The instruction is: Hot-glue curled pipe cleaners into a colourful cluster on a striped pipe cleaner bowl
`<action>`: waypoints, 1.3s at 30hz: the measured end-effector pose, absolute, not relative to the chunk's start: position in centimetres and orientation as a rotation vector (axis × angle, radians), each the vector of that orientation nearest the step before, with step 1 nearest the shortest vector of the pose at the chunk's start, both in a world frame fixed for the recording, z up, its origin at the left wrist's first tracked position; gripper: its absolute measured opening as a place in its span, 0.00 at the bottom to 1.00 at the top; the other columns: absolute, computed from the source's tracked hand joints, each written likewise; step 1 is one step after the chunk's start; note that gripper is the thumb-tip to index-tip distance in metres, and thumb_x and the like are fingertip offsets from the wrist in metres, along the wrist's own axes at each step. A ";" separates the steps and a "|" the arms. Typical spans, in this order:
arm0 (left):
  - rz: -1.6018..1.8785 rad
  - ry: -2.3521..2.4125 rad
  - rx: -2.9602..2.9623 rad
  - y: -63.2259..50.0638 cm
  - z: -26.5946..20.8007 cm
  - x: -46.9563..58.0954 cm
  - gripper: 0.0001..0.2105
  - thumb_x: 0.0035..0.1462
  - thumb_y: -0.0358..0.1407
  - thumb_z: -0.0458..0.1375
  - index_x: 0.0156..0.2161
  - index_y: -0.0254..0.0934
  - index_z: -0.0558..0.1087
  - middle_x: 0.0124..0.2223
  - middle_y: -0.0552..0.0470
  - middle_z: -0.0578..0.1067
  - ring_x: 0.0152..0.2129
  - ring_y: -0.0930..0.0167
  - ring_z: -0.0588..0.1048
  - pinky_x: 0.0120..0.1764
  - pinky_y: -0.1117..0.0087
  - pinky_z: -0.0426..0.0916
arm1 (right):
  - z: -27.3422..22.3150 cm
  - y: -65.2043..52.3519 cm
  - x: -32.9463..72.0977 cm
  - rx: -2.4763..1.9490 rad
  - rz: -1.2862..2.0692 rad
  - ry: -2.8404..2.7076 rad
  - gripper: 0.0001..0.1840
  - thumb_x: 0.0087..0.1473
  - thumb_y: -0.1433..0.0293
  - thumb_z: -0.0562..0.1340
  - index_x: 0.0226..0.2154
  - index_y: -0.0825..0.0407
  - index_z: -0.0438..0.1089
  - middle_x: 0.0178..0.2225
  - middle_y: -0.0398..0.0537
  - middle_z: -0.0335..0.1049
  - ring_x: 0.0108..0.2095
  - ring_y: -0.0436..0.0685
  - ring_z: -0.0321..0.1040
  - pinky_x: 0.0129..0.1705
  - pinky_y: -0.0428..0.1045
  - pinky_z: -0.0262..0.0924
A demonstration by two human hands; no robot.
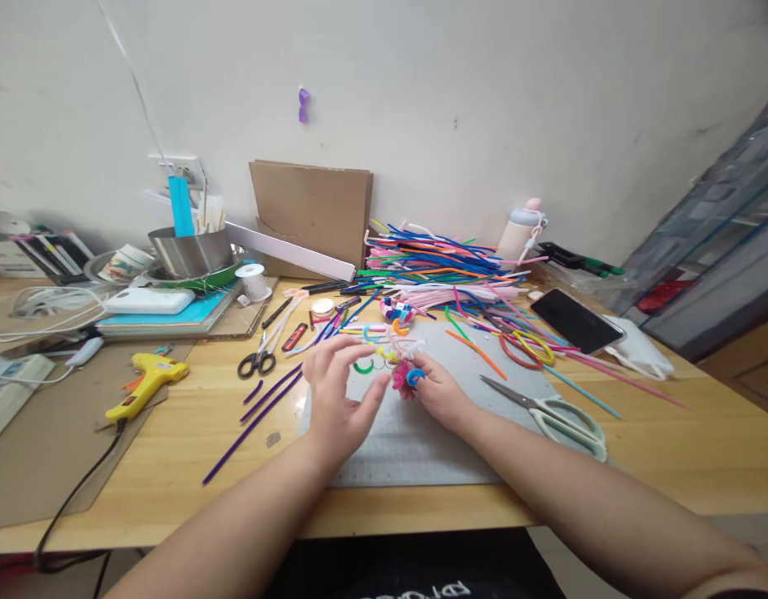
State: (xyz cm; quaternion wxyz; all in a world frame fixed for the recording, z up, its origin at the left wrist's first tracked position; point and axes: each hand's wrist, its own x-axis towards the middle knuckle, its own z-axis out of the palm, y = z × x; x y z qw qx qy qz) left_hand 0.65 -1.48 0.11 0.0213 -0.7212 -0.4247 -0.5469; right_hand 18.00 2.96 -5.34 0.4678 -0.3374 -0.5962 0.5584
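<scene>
Over the grey mat (389,457), my right hand (444,394) has its fingers closed on a colourful pipe-cleaner piece (402,373) with pink, blue, yellow and orange curls. My left hand (341,398) is beside the piece on its left, fingers apart and curved, holding nothing that shows. A green curl (362,368) shows just beyond the left fingertips. Part of the piece is hidden behind the right fingers. Several purple pipe cleaners (252,424) lie left of the mat. Scissors with pale green handles (549,412) rest by my right forearm.
A yellow glue gun (147,384) lies at left with its cord trailing off the table edge. Black-handled scissors (256,363) sit beyond my left hand. A heap of pipe cleaners (433,266) lies against the wall, near a phone (577,320) and a bottle (519,233).
</scene>
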 end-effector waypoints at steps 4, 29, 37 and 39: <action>-1.800 -1.502 -2.133 -0.9 0.3 0.3 0.09 0.54 0.35 0.61 0.41 0.42 0.68 0.44 0.48 0.69 0.47 0.61 0.67 0.52 0.57 0.58 | -5.7 3.1 18.2 -0.834 1.320 -1.495 0.20 0.56 0.50 0.57 0.34 0.50 0.68 0.23 0.40 0.64 0.22 0.49 0.59 0.26 0.47 0.53; -1.727 -1.435 -2.290 -1.3 0.4 0.5 0.03 0.54 0.35 0.61 0.34 0.41 0.73 0.38 0.51 0.71 0.40 0.64 0.69 0.47 0.59 0.59 | -4.6 2.5 18.6 -0.761 1.205 -1.318 0.17 0.55 0.52 0.60 0.33 0.49 0.67 0.26 0.41 0.65 0.24 0.49 0.60 0.27 0.46 0.58; -2.552 -1.442 -2.334 -0.3 -1.2 0.3 0.12 0.64 0.42 0.47 0.44 0.42 0.69 0.44 0.49 0.71 0.44 0.66 0.68 0.48 0.62 0.60 | -4.6 1.9 18.4 -0.713 1.260 -1.344 0.17 0.57 0.53 0.58 0.31 0.50 0.67 0.26 0.43 0.68 0.23 0.49 0.62 0.26 0.47 0.60; -2.484 -1.566 -2.462 -0.1 -1.5 0.9 0.07 0.60 0.38 0.55 0.41 0.41 0.70 0.41 0.51 0.72 0.40 0.67 0.70 0.44 0.65 0.62 | -4.7 1.7 18.0 -0.702 1.287 -1.353 0.16 0.58 0.54 0.57 0.31 0.50 0.66 0.26 0.42 0.68 0.22 0.48 0.61 0.25 0.46 0.60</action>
